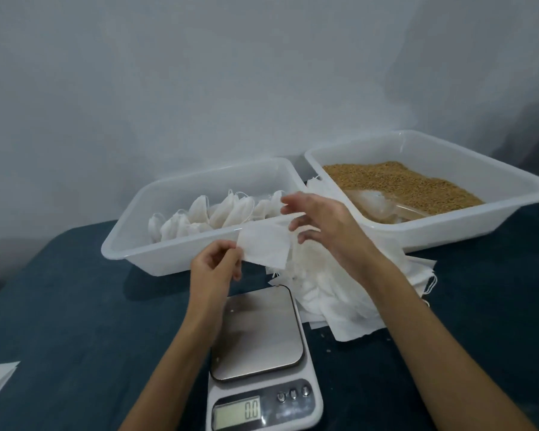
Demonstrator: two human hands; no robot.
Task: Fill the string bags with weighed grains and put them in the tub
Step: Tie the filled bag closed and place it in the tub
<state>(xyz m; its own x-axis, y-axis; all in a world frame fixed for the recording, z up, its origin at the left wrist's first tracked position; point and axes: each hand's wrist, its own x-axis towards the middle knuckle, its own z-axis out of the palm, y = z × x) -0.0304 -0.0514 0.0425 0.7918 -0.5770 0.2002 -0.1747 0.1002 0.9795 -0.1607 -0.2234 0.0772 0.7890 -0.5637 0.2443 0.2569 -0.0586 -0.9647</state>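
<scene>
Left hand [213,269] is pinching the lower-left corner of 1 empty string bag [265,246], fingers clamped on the fabric, holding it in the air above the scale [262,353], whose display is reading 0.0. Right hand [319,222] is hovering at the bag's upper-right edge, fingers spread apart; whether they are touching the bag is unclear. Filled bags [206,217] are lying in the left tub [168,259]. Grains [399,185] and a clear scoop [383,203] are sitting in the right tub [448,225]. Spare bags [333,293] are lying piled on the dark desk [75,306].
</scene>
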